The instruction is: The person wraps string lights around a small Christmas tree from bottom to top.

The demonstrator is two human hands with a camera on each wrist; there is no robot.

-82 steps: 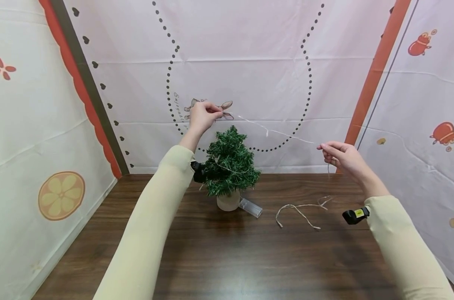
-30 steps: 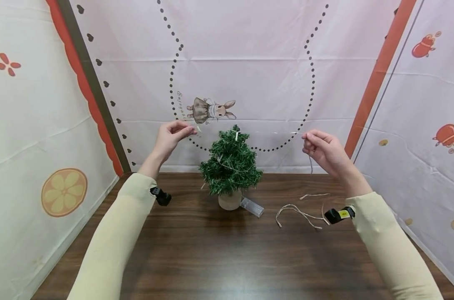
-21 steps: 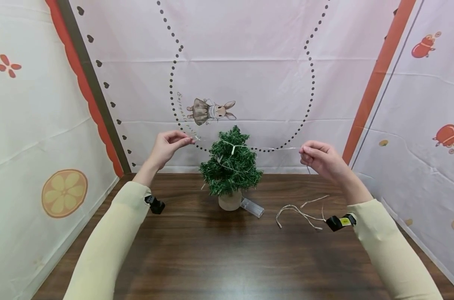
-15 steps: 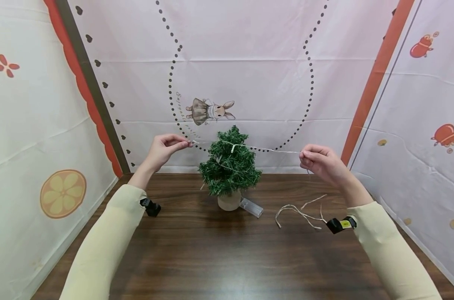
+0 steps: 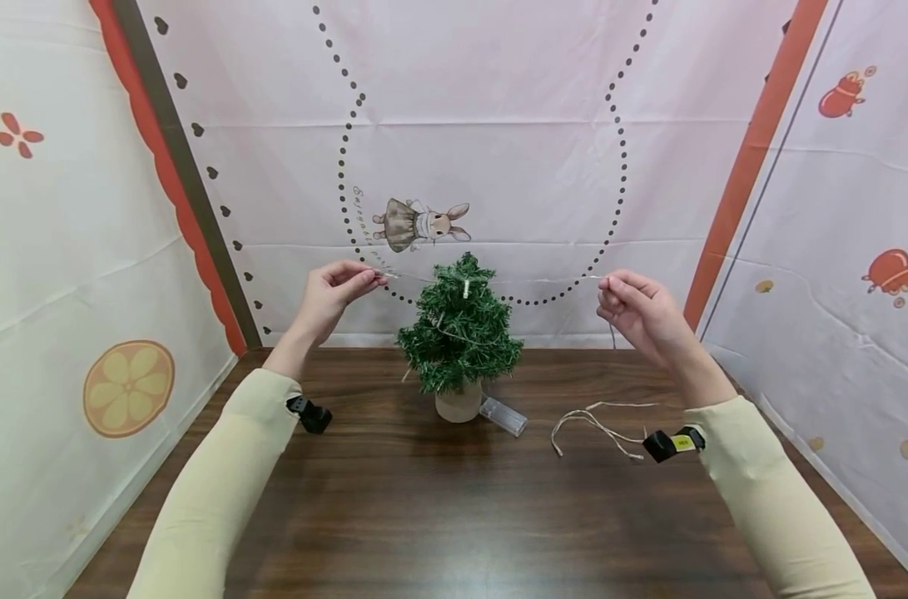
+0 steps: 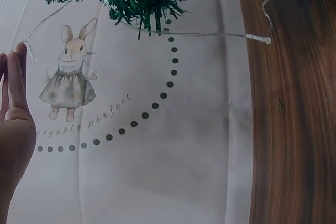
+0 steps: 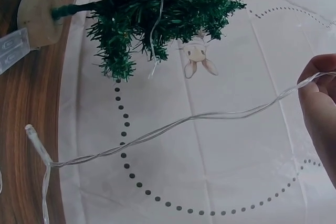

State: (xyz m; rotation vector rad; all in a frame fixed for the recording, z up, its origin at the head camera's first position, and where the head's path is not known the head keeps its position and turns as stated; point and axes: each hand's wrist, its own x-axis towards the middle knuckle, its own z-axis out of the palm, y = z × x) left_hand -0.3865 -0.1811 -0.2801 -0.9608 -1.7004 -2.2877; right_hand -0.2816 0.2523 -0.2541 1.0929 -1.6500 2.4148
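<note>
A small green artificial Christmas tree (image 5: pixel 461 333) stands on the table in a pale round base (image 5: pixel 458 403). My left hand (image 5: pixel 326 295) is left of its upper part, thumb and fingertips pinching a clear string of fairy lights. On the other side my right hand (image 5: pixel 644 312) pinches the same string lights (image 7: pixel 194 116). Between the hands the wire crosses the tree close under its top, with a small bulb (image 5: pixel 466 289) hanging there. Another length of wire lies around the lower branches. Below my right hand, the free end hangs down.
A clear battery box (image 5: pixel 503 415) lies right of the base. Loose string-light wire (image 5: pixel 596 420) curls on the brown wooden table (image 5: pixel 454 507) further right. Printed cloth walls (image 5: pixel 491 166) enclose the back and both sides.
My left hand has come down from above the tree to its left side. My right hand has moved left. Lately both hands have risen slightly, lifting the wire.
</note>
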